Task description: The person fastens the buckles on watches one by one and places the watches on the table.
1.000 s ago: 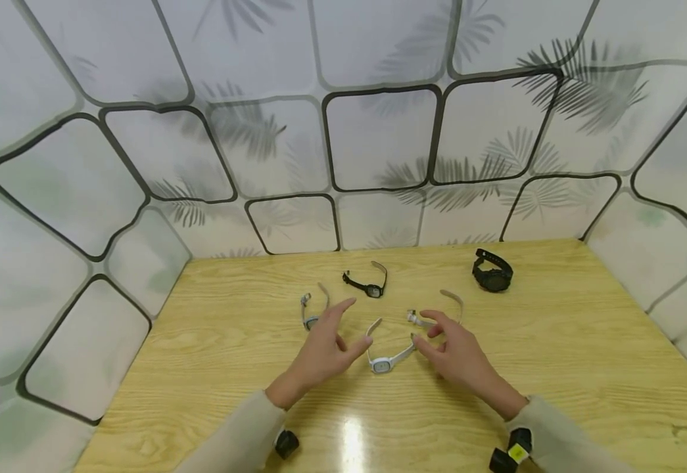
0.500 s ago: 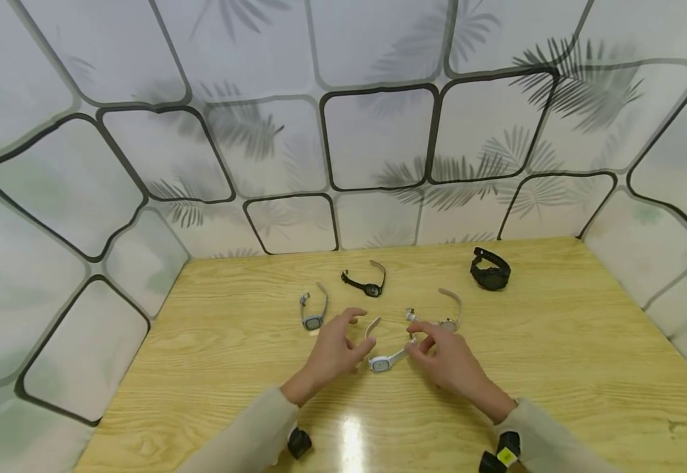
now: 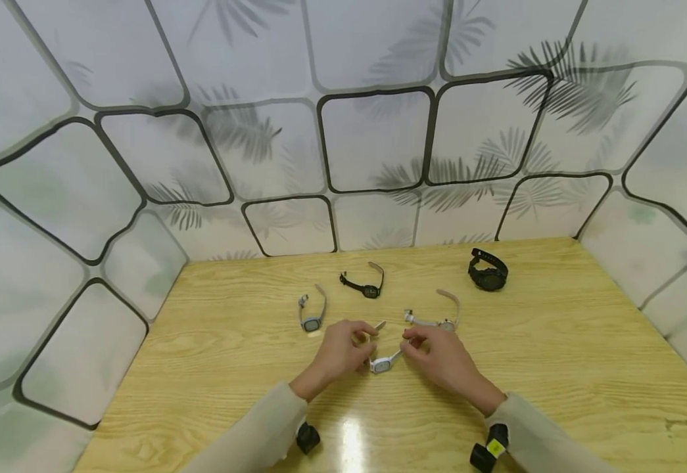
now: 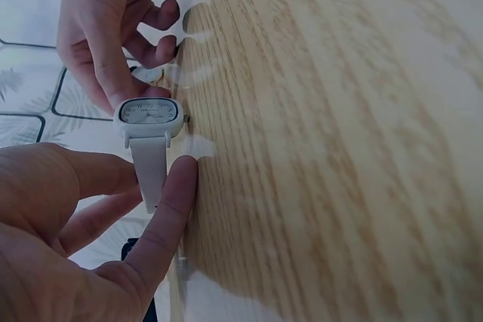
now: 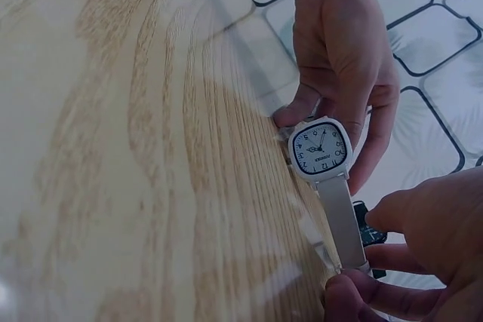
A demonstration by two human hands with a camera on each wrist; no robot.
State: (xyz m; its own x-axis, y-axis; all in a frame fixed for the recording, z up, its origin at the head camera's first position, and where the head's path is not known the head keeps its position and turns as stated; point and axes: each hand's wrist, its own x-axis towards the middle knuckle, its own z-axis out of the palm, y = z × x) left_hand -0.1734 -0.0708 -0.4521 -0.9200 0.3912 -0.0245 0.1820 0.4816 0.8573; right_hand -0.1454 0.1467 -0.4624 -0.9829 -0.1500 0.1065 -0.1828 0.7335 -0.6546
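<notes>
A white wristwatch (image 3: 382, 365) lies between both hands, its strap unfastened and its two ends pointing away from the person. My left hand (image 3: 338, 349) has its thumb and fingers curled round the left strap end, whose tip shows beyond the fingers. At the other strap end, my right hand (image 3: 445, 355) pinches the buckle end between thumb and fingers. The square-round dial faces up toward the right wrist camera, where the grey-white strap (image 5: 343, 216) runs down to the right fingertips (image 5: 344, 298). In the left wrist view the dial (image 4: 151, 112) sits just above the left fingers.
Several other watches lie on the wooden table (image 3: 213, 394): a grey-blue one (image 3: 311, 324) at left, a small black one (image 3: 370, 291) farther back, a pale-strapped one (image 3: 448, 324) just beyond the right hand, and a chunky black one (image 3: 490, 280) at back right. Patterned walls stand behind.
My left hand has moved right, its fingers coming in round the white watch's left strap end. My right hand has shifted slightly left and keeps at the buckle end. The other watches stay put.
</notes>
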